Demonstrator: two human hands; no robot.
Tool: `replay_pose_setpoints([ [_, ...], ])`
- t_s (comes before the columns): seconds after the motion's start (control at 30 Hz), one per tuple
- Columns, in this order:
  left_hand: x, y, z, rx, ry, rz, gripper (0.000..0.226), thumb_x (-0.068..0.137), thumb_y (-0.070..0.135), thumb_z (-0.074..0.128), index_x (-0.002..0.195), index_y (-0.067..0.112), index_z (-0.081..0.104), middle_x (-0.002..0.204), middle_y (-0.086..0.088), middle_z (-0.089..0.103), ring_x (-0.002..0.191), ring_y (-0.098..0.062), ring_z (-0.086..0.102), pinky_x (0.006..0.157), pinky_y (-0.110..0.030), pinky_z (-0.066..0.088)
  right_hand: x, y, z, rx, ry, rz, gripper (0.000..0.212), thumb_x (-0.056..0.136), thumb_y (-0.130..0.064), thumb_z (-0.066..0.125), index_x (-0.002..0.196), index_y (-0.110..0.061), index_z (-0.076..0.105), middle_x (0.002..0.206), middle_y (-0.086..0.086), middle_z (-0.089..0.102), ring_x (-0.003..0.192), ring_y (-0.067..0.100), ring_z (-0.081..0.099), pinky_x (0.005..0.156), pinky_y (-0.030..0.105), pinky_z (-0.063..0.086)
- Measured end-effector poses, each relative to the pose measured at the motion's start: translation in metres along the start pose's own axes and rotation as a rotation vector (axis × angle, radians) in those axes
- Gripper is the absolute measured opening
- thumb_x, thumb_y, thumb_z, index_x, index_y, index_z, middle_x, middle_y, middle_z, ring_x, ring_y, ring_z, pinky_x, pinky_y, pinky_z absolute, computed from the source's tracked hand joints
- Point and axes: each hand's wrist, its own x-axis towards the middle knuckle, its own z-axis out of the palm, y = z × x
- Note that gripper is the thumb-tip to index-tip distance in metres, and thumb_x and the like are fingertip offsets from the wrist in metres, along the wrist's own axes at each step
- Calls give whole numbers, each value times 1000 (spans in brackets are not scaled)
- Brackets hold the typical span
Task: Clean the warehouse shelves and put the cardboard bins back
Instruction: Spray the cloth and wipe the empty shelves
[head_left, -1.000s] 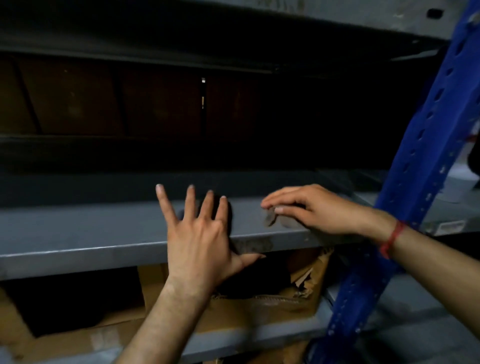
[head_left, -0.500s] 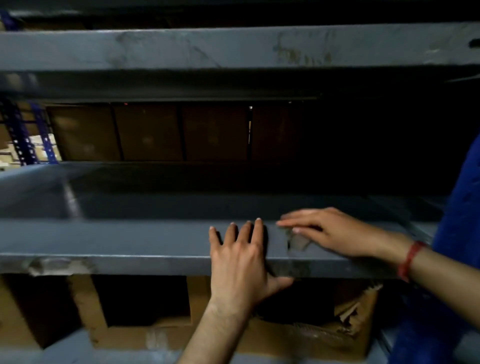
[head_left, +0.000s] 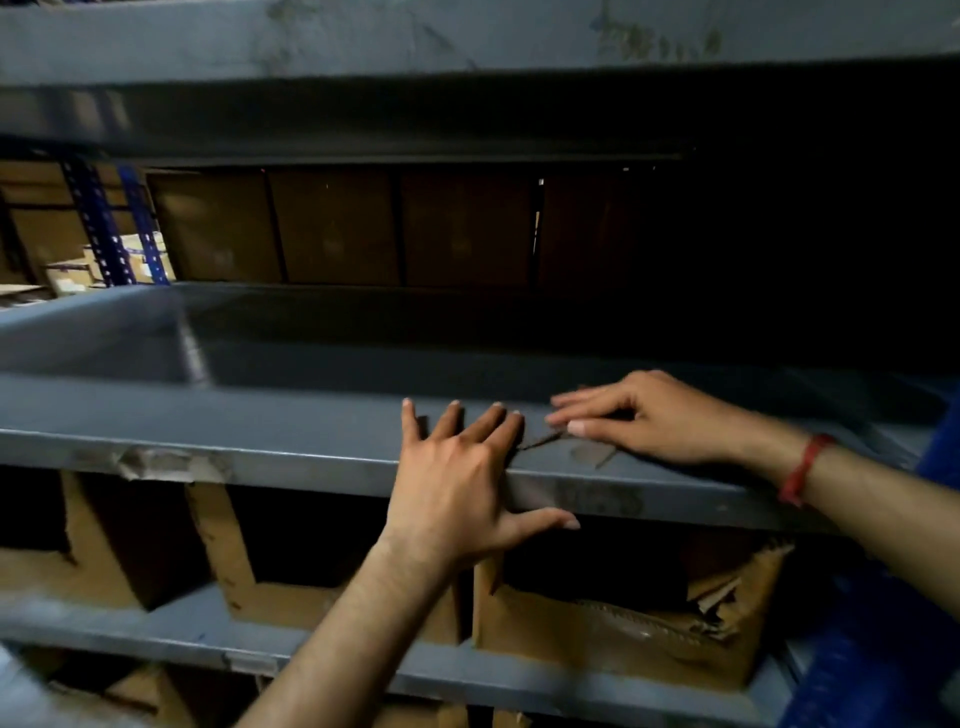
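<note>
Your grey metal shelf (head_left: 260, 415) holds no bins, so I judge you're mid-clean: a torn strip of pale tape (head_left: 156, 462) clings to its front lip at the left, and the brown cardboard bins (head_left: 623, 639) sit only on the level below. Your left hand (head_left: 457, 478) has its grip spread wide, fingers flat on the shelf, thumb across the lip. Just right of it, your right hand (head_left: 649, 415) lays near-straight fingers on the shelf, tips touching a small brownish scrap (head_left: 540, 441), pinching nothing I can see.
</note>
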Motion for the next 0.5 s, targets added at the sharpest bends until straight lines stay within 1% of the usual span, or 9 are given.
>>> replay_pose_setpoints([
  [0.07, -1, -1, 1, -3, -11, -11, 114, 65, 102, 26, 155, 31, 28, 162, 6, 30, 149, -28, 28, 115, -69, 13, 12, 13, 0, -36, 19, 87, 29, 97, -43, 58, 125, -48, 63, 143, -17, 52, 136, -1, 42, 119, 25, 28],
  [0.13, 0, 3, 2, -9, -20, -29, 115, 64, 103, 24, 155, 32, 27, 162, 6, 29, 150, -28, 26, 115, -69, 14, 18, 15, 6, -72, 32, 105, 32, 101, -40, 52, 132, -43, 59, 148, -14, 47, 141, 4, 38, 119, 25, 25],
  [0.17, -1, 4, 3, -13, -20, -37, 116, 64, 103, 24, 155, 31, 26, 162, 6, 29, 150, -28, 25, 115, -68, 13, 17, 9, 9, -75, 34, 100, 33, 102, -39, 49, 133, -41, 59, 150, -14, 46, 141, 5, 37, 118, 24, 24],
  [0.23, -1, 6, 4, -18, -10, -47, 117, 65, 102, 26, 155, 27, 27, 161, 3, 32, 149, -29, 27, 116, -68, 13, 13, -9, 12, -35, 13, 55, 32, 101, -42, 49, 131, -41, 62, 149, -17, 46, 138, 0, 39, 117, 23, 25],
  [0.33, -3, 6, 4, -7, -2, -41, 115, 69, 98, 31, 153, 20, 31, 160, -1, 34, 148, -29, 28, 117, -65, 15, 3, -39, 23, 43, -28, -88, 31, 94, -47, 59, 124, -42, 67, 143, -26, 47, 132, -13, 40, 113, 13, 25],
  [0.4, -4, 5, 5, -17, -2, -51, 115, 70, 97, 33, 153, 17, 31, 161, -3, 33, 149, -30, 27, 118, -64, 14, 2, -47, 26, 118, 3, -107, 29, 85, -51, 70, 113, -44, 72, 139, -29, 50, 128, -15, 43, 111, 12, 28],
  [0.43, -4, 5, 5, -20, 0, -58, 117, 69, 98, 33, 153, 16, 31, 160, -3, 34, 149, -30, 27, 118, -63, 14, 3, -46, 24, 183, -3, -92, 25, 81, -50, 74, 105, -43, 76, 137, -27, 54, 125, -15, 47, 110, 14, 31],
  [0.5, -4, 5, 6, -18, 4, -64, 118, 68, 99, 32, 153, 17, 30, 160, -3, 35, 148, -30, 29, 118, -63, 16, 8, -38, 16, 285, -24, -59, 16, 79, -42, 78, 92, -34, 81, 131, -19, 62, 120, -13, 53, 109, 16, 35],
])
